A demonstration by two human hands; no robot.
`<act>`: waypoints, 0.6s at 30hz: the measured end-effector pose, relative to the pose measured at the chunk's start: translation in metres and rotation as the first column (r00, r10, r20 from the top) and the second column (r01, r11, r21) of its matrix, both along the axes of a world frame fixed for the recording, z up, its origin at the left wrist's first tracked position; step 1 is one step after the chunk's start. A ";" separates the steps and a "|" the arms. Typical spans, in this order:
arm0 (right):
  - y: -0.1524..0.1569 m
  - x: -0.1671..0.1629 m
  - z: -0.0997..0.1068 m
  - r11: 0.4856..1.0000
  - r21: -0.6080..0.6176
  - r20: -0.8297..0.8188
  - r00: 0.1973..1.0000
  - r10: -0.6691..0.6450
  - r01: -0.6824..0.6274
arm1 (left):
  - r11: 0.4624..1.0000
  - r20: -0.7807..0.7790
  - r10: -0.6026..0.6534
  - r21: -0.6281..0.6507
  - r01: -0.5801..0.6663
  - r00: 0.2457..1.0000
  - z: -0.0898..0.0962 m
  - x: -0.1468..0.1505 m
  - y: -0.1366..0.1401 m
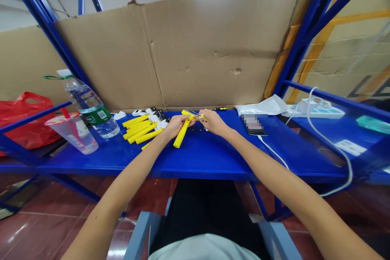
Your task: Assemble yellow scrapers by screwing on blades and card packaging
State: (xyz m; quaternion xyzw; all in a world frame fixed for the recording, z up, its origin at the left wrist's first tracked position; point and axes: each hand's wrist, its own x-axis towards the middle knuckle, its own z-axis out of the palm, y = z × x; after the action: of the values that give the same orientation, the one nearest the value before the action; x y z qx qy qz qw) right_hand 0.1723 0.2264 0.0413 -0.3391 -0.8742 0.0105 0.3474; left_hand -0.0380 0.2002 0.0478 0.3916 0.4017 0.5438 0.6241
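Observation:
My left hand point(176, 125) is closed around the upper part of a yellow tube-shaped handle point(181, 135), whose lower end points down toward the table's front. In my right hand point(212, 121) is a small tool with a yellowish grip point(202, 117) and a thin metal shaft. The shaft lies across the top of the yellow handle; its tip is too small to make out. Both hands meet above the middle of the blue table point(195, 162). Left of my left hand lie several similar yellow handles point(140, 131), beside black-and-white pieces point(158, 115).
A water bottle point(99, 109) and a plastic cup point(74, 132) stand at the left, near a red bag point(29, 120). At the right are a phone point(255, 124) with a white cable point(274, 152), a white plastic bag point(262, 106) and a power strip point(323, 110). Cardboard point(213, 48) walls the back.

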 end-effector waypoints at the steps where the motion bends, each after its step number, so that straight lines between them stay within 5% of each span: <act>1: 0.001 -0.001 -0.001 0.999 -0.030 -0.058 0.998 -0.014 0.012 | 1.000 -0.004 -0.005 0.000 0.005 1.000 0.001 0.001 0.000; 6: 0.003 -0.005 -0.002 0.981 -0.193 -0.287 0.956 -0.057 0.001 | 0.999 -0.024 -0.046 0.000 0.046 0.999 0.001 0.004 -0.003; 18: 0.010 -0.004 -0.003 0.925 -0.376 -0.400 0.909 -0.112 -0.051 | 0.996 -0.028 -0.088 0.005 0.088 0.996 0.003 0.005 -0.005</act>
State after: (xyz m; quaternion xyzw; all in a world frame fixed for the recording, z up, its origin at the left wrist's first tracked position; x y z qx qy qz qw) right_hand 0.1679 0.2367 0.0379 -0.4034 -0.7563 0.2447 0.4532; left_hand -0.0334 0.1948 0.0512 0.4185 0.3906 0.5116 0.6407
